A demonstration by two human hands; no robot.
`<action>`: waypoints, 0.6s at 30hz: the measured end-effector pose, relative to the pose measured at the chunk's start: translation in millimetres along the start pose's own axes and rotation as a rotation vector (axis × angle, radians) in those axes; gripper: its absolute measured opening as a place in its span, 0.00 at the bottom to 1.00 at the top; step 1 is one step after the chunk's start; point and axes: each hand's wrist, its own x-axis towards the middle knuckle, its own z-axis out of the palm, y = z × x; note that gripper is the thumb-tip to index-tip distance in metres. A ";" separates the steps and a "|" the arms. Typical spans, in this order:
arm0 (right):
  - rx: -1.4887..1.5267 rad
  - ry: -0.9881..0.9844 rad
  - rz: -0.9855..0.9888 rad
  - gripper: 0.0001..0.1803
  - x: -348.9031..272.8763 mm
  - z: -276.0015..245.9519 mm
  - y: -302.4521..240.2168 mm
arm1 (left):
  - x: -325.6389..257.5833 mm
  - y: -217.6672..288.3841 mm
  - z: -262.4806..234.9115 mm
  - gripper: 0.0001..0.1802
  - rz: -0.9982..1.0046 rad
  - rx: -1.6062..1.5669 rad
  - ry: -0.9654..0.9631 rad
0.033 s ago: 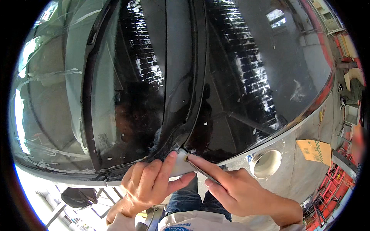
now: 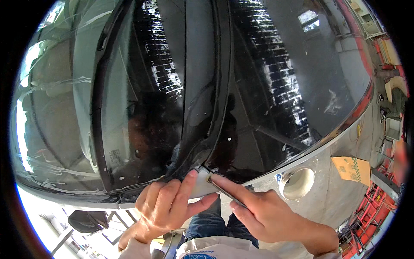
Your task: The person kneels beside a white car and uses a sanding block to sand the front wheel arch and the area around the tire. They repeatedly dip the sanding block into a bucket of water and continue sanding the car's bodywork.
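Observation:
A thin metal blade-like tool lies in my right hand, pinched between thumb and fingers, index stretched along it. Its front end rests on a pale, flat patch at the lower edge of the dark glass, where a black seam between two panes comes down. My left hand is beside it, index fingertip touching the pale patch's upper left, thumb apart along its lower edge. The other left fingers are curled. Nothing shows in that hand. Whether the patch is bodywork or a loose piece, I cannot tell.
Large glossy dark panes curve up and away over most of the view. Beyond the right edge stand a pale cylinder, a flat piece of cardboard and red metal frames. A black object is at lower left.

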 end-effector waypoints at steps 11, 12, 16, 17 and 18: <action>-0.042 0.101 -0.015 0.32 -1.9 8.9 -1.8 | 2.1 -3.3 6.7 0.31 0.057 -0.032 0.043; -0.041 0.069 -0.001 0.32 2.9 7.4 -4.3 | 2.0 -2.9 5.5 0.30 0.055 -0.037 0.041; -0.056 0.069 -0.014 0.33 2.5 8.0 0.5 | 1.4 -3.6 5.3 0.30 0.058 -0.046 0.035; -0.065 0.111 -0.030 0.33 -2.3 10.4 4.9 | 2.1 -5.4 8.1 0.30 0.069 -0.051 0.038; -0.048 0.100 -0.019 0.35 -1.5 11.2 3.9 | 2.0 -4.9 6.1 0.30 0.075 -0.049 0.025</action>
